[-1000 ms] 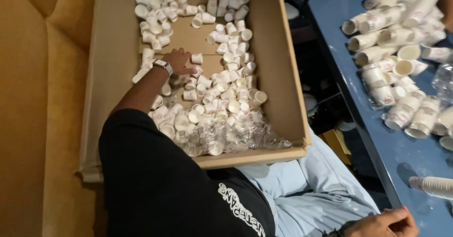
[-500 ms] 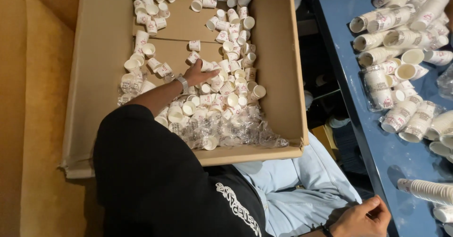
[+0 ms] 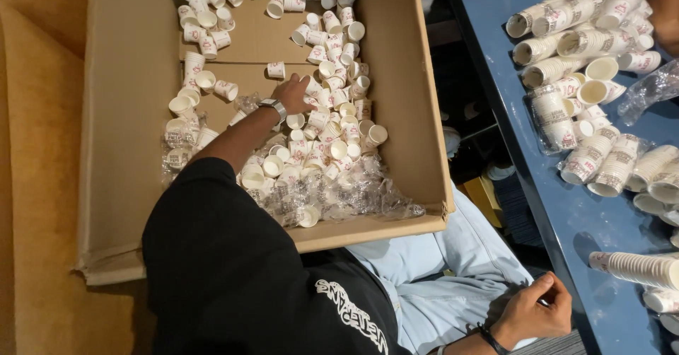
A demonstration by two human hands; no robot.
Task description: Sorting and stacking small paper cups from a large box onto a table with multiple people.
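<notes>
My left hand (image 3: pixel 292 93), with a wristwatch on the wrist, reaches into a large cardboard box (image 3: pixel 127 114). It lies palm down on the box floor, fingers stretched against a heap of small white paper cups (image 3: pixel 332 125); I see no cup gripped. A single cup (image 3: pixel 276 70) lies just beyond the fingertips. My right hand (image 3: pixel 532 312) rests on my lap by the edge of the blue table (image 3: pixel 566 220), fingers curled in, with nothing visible in them.
Crumpled clear plastic wrap (image 3: pixel 353 196) lies along the box's near wall. More cups (image 3: pixel 205 15) are scattered at the box's far end. On the table sit stacked sleeves of cups (image 3: pixel 573 44) and a lying stack (image 3: pixel 636 269). Tan carpet is to the left.
My left hand has moved farther into the box, from the loose cups near the middle toward the heap on the right. My right hand has stayed on my lap.
</notes>
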